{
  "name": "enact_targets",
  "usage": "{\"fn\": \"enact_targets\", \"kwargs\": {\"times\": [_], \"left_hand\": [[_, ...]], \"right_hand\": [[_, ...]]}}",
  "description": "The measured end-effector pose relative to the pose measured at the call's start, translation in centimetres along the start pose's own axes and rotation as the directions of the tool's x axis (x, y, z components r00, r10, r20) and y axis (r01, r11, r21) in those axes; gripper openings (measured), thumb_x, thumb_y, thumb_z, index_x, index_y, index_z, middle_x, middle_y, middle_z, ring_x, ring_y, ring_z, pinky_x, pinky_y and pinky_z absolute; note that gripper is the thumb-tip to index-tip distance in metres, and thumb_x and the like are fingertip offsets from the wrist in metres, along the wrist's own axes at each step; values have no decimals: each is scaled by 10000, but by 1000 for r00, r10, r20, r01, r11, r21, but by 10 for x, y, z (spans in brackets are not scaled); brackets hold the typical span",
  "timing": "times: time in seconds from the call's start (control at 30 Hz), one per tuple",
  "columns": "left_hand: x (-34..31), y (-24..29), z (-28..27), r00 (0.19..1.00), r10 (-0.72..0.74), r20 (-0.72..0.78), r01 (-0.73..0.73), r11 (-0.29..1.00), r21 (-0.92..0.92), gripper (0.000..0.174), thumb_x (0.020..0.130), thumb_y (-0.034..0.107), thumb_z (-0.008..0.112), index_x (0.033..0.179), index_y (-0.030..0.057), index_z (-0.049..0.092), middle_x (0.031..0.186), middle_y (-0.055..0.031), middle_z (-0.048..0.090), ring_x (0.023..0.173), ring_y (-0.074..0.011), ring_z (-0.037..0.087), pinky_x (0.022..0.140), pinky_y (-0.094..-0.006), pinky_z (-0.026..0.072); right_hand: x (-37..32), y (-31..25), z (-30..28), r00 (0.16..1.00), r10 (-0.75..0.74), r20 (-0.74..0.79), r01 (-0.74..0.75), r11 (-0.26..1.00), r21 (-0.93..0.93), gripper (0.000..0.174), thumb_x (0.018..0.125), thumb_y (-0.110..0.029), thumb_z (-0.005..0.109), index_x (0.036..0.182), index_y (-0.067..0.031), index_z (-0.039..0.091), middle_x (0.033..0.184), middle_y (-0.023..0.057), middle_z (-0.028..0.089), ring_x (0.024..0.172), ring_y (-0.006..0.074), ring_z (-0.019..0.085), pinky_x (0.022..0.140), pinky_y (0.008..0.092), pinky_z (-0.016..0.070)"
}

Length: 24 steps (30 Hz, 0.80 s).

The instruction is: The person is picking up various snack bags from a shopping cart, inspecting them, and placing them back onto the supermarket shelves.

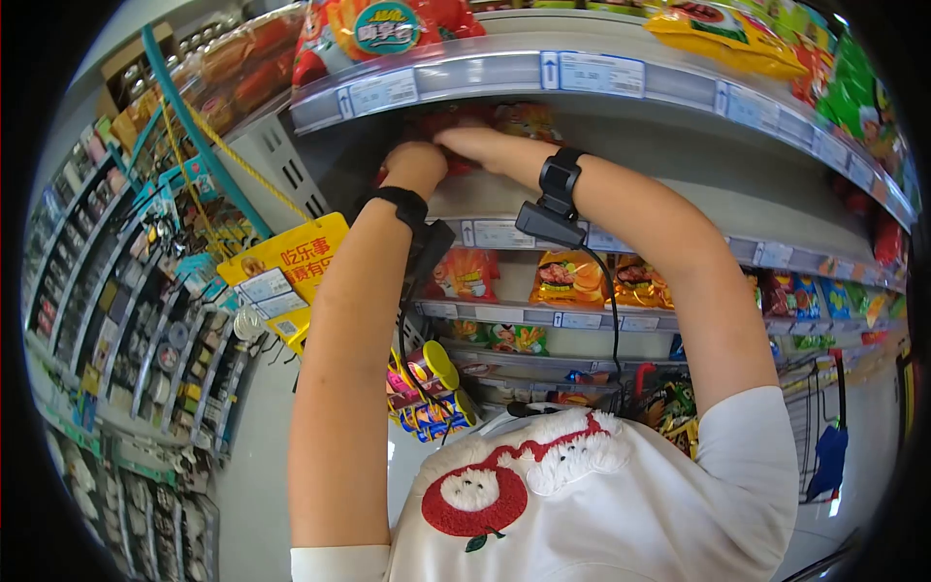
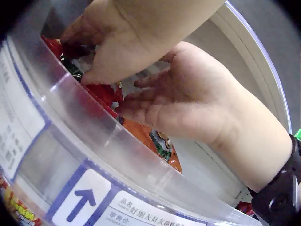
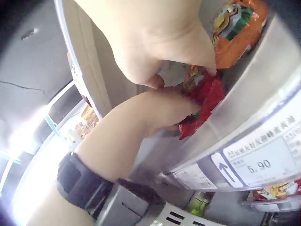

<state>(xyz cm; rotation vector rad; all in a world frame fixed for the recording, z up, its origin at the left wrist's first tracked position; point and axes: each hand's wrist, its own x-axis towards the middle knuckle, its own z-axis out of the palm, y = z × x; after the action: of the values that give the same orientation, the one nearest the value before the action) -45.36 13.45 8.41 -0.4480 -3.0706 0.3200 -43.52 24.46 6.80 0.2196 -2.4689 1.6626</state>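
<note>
Both my hands reach into an upper shop shelf behind its clear price rail (image 2: 70, 141). My left hand (image 1: 412, 163) looks bunched; its fingers (image 2: 94, 61) come down onto a red snack packet (image 2: 106, 94) at the front of the shelf, and it grips that packet from below (image 3: 181, 110). My right hand (image 1: 458, 138) stretches in beside it and pinches the same red packet (image 3: 204, 94) between thumb and fingers (image 2: 129, 106). An orange packet (image 3: 235, 33) lies just behind. How far back the shelf goes is hidden.
The rail carries a 5.90 price tag (image 3: 254, 165). Lower shelves (image 1: 572, 318) hold more snack packets. A yellow sign (image 1: 286, 267) hangs at the left beside an aisle of racks. A shopping cart (image 1: 824, 427) stands at the right.
</note>
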Motion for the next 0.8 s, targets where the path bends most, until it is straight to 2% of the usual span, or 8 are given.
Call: {"fn": "enact_targets", "kwargs": {"times": [0.17, 0.33, 0.4, 0.43, 0.53, 0.6, 0.67, 0.8], "left_hand": [[-36, 2, -4, 989, 15, -145, -20, 999, -30, 509, 844, 416, 479, 1266, 132, 492, 1308, -168, 448, 1203, -360, 425, 941, -486, 379], [-91, 13, -40, 929, 152, -336, -244, 937, -251, 368, 767, 226, 570, 1094, 59, 595, 1087, -204, 583, 1029, -335, 560, 836, -374, 465], [-114, 22, -13, 460, 162, -873, -644, 738, -202, 280, 744, 149, 575, 996, 35, 626, 954, -171, 618, 878, -316, 603, 755, -338, 479], [-147, 39, -10, 430, 155, -889, -766, 585, -268, 246, 747, 122, 565, 967, 31, 627, 931, -154, 619, 842, -306, 601, 736, -347, 476], [-239, 77, 15, 358, 191, -914, -908, 300, -292, 180, 741, 59, 552, 905, 35, 622, 895, -125, 617, 792, -269, 592, 700, -353, 466], [-285, 106, 52, 459, 266, -847, -887, 178, -425, 167, 729, 47, 560, 886, 38, 614, 886, -126, 613, 803, -262, 586, 682, -347, 458], [-312, 137, 94, 203, 327, -923, -979, 80, -187, 149, 729, 39, 557, 868, 36, 611, 885, -127, 613, 805, -266, 585, 667, -338, 454], [-371, 190, 179, 484, 628, -610, -767, -30, -640, 155, 769, 38, 558, 912, 16, 615, 869, -130, 622, 778, -233, 612, 684, -313, 482]], "right_hand": [[-95, -45, -6, 953, -249, -171, 157, 892, -425, 481, 753, -258, 579, 1158, -6, 515, 1099, 198, 571, 1020, 299, 550, 851, 372, 441], [-185, -50, 11, 599, -698, -392, 586, 716, -379, 359, 749, -126, 600, 1080, -23, 503, 1042, 150, 570, 994, 281, 554, 821, 360, 453], [-256, -54, 22, 500, -715, -488, 617, 690, -378, 328, 740, -78, 586, 1055, -30, 507, 1014, 129, 564, 951, 275, 558, 785, 357, 455], [-290, -46, 27, 513, -711, -481, 582, 700, -414, 318, 739, -63, 577, 1048, -34, 506, 1002, 124, 564, 937, 275, 557, 770, 359, 455], [-379, -13, 54, 576, -668, -471, 504, 744, -439, 317, 702, -28, 579, 1010, -63, 514, 872, 116, 541, 800, 287, 543, 673, 371, 454], [-429, 27, 70, 773, -466, -432, 368, 882, -293, 309, 715, -35, 586, 1015, -72, 524, 851, 100, 565, 742, 277, 565, 646, 355, 465], [-481, 54, 77, 834, -310, -457, 177, 934, -310, 280, 737, -58, 586, 1013, -83, 543, 827, 90, 596, 715, 261, 599, 638, 333, 477], [-585, 92, 64, 836, 114, -536, -208, 971, -118, 233, 772, -128, 586, 997, -71, 559, 818, 111, 623, 762, 234, 628, 663, 334, 487]]}}
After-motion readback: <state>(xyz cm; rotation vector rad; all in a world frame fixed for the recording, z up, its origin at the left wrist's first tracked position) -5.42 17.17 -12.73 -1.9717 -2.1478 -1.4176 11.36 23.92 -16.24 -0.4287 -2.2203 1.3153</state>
